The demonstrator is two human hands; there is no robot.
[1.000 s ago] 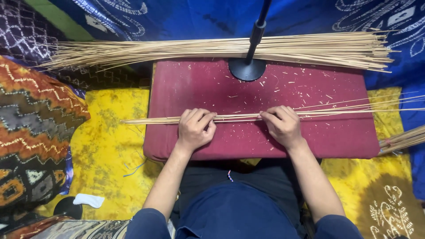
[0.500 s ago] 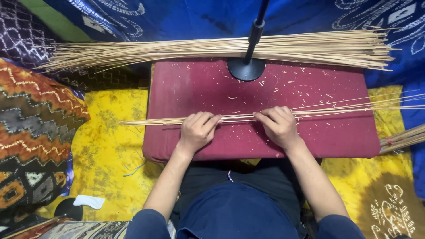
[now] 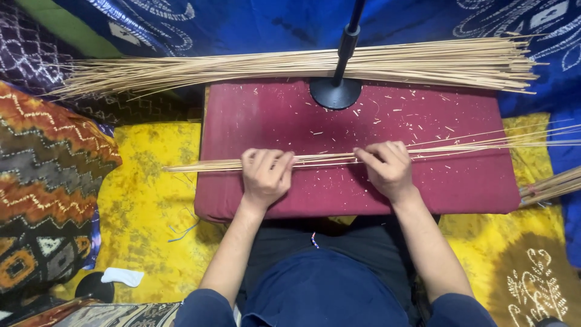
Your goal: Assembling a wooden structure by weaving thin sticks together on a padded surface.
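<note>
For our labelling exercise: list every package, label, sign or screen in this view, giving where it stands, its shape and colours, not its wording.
None in view: only the thin sticks under both hands, the maroon board, a black stand and patterned cloths.

Open maroon board (image 3: 272, 121) between the thin stick bundle (image 3: 321, 160) under both hands and the black round stand base (image 3: 336, 92), blocked farther back by that base, its upright pole (image 3: 346, 48) and the long pile of sticks (image 3: 302, 65) across the far edge.
</note>
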